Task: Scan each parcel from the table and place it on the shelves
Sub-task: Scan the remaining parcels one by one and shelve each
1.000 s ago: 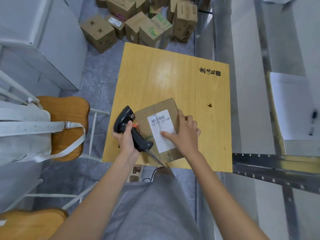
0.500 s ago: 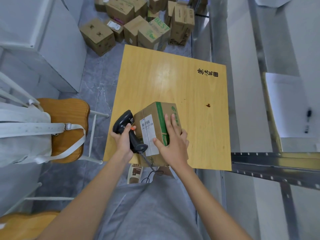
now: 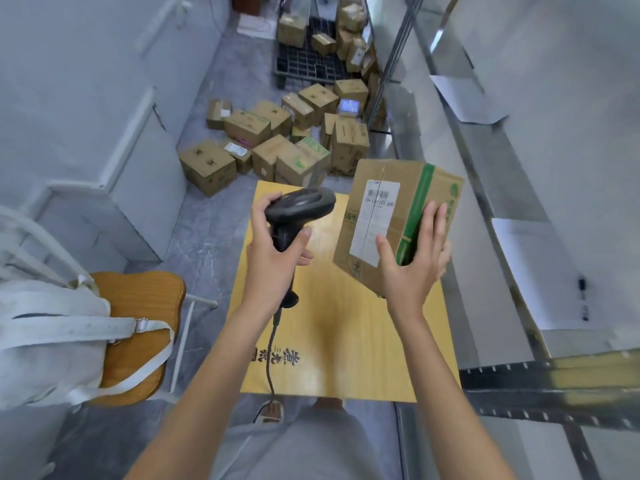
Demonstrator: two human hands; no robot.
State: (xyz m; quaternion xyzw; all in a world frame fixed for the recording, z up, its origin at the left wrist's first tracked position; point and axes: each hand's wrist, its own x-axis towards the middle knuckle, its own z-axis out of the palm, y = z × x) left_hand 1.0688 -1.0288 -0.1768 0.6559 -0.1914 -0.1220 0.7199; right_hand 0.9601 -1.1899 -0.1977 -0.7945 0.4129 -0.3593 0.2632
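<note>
left hand [image 3: 273,252]: fingers wrapped on scanner [image 3: 298,206] grip | right hand [image 3: 414,263]: fingers spread, clasping tilted parcel [image 3: 388,216] above table [image 3: 346,341]

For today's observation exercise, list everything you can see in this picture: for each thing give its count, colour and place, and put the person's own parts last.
Parcel: one, brown cardboard with a green band and a white label, held up above the table.
Scanner: one, black, with a cable hanging down, held left of the parcel.
Table: one, yellow wood with black characters, centre.
Boxes on the floor: many, too piled up to count, brown, beyond the table.
Chair: one, orange-brown seat, left.
Bag: one, white, on the chair.
Shelves: grey metal, right.
Cabinet: pale grey, left.
Left hand: grips the scanner.
Right hand: holds the parcel.
</note>
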